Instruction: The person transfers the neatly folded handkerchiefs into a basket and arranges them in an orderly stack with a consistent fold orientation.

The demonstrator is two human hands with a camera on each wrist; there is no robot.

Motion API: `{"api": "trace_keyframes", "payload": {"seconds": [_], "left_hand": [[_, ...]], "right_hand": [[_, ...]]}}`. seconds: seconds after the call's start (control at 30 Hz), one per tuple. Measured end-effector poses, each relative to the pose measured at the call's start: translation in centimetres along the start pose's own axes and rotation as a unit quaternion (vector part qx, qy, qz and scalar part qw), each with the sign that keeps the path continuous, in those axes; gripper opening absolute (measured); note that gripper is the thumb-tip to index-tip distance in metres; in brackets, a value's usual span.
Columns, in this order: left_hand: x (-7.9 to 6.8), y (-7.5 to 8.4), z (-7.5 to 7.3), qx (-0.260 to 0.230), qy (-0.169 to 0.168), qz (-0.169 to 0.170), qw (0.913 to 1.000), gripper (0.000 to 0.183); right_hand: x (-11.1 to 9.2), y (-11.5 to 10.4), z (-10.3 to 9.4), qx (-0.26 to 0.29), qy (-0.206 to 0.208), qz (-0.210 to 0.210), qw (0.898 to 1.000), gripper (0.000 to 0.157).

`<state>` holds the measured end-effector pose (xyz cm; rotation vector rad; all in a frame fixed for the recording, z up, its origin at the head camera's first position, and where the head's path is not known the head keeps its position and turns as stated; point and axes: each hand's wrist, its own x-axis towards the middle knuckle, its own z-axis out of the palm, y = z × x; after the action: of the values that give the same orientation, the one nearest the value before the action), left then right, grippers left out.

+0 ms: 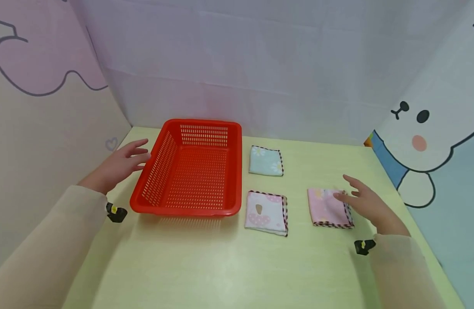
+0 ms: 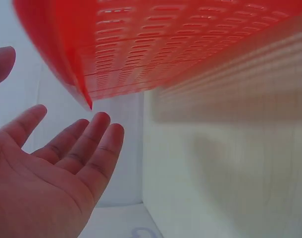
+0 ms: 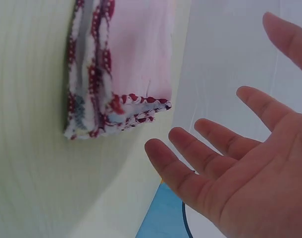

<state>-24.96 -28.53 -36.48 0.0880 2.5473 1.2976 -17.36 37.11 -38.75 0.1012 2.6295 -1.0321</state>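
Note:
A red plastic basket (image 1: 194, 212) with slotted walls stands left of the middle of the table. My left hand (image 1: 123, 165) is beside its left rim, fingers spread and holding nothing; in the left wrist view the fingertips (image 2: 99, 121) are just off the basket's edge (image 2: 84, 94). On the right, my right hand (image 1: 370, 206) hovers at the right side of a folded pink cloth (image 1: 326, 208) with a checked border. The right wrist view has this hand's palm facing the cloth (image 3: 141, 54), fingers extended and apart from its stitched corner.
Between basket and pink cloth lie two more folded cloths: a pale blue one (image 1: 265, 162) with daisies at the back, and a white one (image 1: 263, 214) with pink patterns nearer. A white curtain (image 1: 260, 77) hangs along the table's back edge, with printed cartoon sheets at both sides.

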Motion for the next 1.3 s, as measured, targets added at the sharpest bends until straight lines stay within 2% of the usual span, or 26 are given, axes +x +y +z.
{"api": "trace_keyframes", "payload": {"seconds": [0.2,0.4,0.63,0.73,0.93,1.03,1.3], "left_hand": [[-0.6,-1.0,0.6,-0.014,0.014,-0.008,0.9998,0.077],[-1.1,-1.3,0.9,-0.032,0.020,-0.015,0.9992,0.076],[-1.4,-1.8,1.0,-0.040,0.028,0.000,0.9988,0.073],[-1.3,-2.3,1.1,-0.045,0.027,-0.005,0.9986,0.070],[-1.2,-3.0,1.5,-0.084,0.032,-0.008,0.9959,0.064],[-1.2,-3.2,1.7,-0.101,0.037,-0.003,0.9942,0.063],[-1.3,-4.4,1.9,-0.108,0.060,0.009,0.9923,0.060]], "right_hand": [[0.2,0.7,0.5,0.016,-0.004,0.006,1.000,0.096],[0.2,1.0,1.0,0.023,-0.006,0.016,1.000,0.096],[0.3,1.4,1.6,0.035,0.001,0.020,0.999,0.096],[0.5,1.5,1.8,0.034,0.003,0.026,0.999,0.096],[0.6,1.8,1.5,0.019,-0.007,0.048,0.999,0.102],[0.5,2.0,1.1,0.022,-0.007,0.057,0.998,0.101],[0.2,3.1,0.8,0.042,-0.023,0.077,0.996,0.098]]}}
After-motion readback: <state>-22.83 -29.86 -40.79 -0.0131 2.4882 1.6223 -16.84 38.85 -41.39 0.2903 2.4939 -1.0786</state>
